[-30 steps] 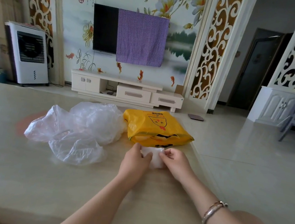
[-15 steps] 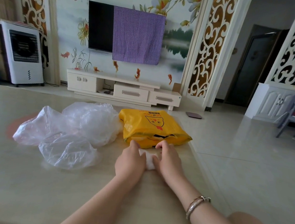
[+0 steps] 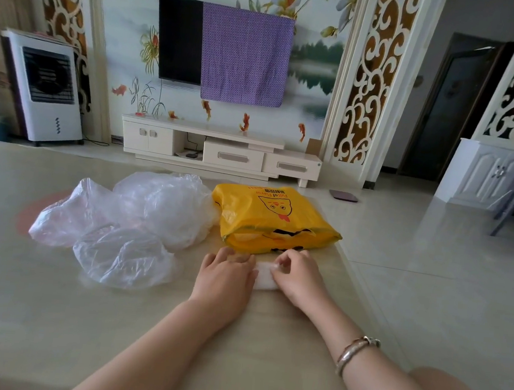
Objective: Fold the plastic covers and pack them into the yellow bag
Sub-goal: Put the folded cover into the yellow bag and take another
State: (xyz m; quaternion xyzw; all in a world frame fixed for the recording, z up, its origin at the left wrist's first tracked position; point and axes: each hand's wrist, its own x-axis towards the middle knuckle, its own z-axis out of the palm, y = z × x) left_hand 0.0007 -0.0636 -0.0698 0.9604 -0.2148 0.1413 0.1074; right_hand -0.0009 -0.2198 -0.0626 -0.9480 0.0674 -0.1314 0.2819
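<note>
Two hands work side by side near the right edge of the surface [image 3: 52, 317], both pressing down on one small folded plastic cover [image 3: 263, 275] that lies between and under them. The left hand [image 3: 225, 280] lies flat over the cover's left part, its fingers straight and laid on the plastic. The right hand [image 3: 296, 276] rests on the right part with its fingers [image 3: 277, 263] curled and pinching the top fold. Only a short white strip of the cover shows between the hands; its long axis runs left to right, along the near edge of the surface. Just beyond the hands, touching or nearly touching the fingertips, lies the yellow bag [image 3: 273, 219], flat, its long axis also left to right and its opening turned toward the person. Left of the bag, touching its left side, sits a loose heap of clear plastic covers [image 3: 129, 221], unfolded and puffed up, spreading toward the middle of the surface. A bracelet [image 3: 357, 353] circles the right wrist.
</note>
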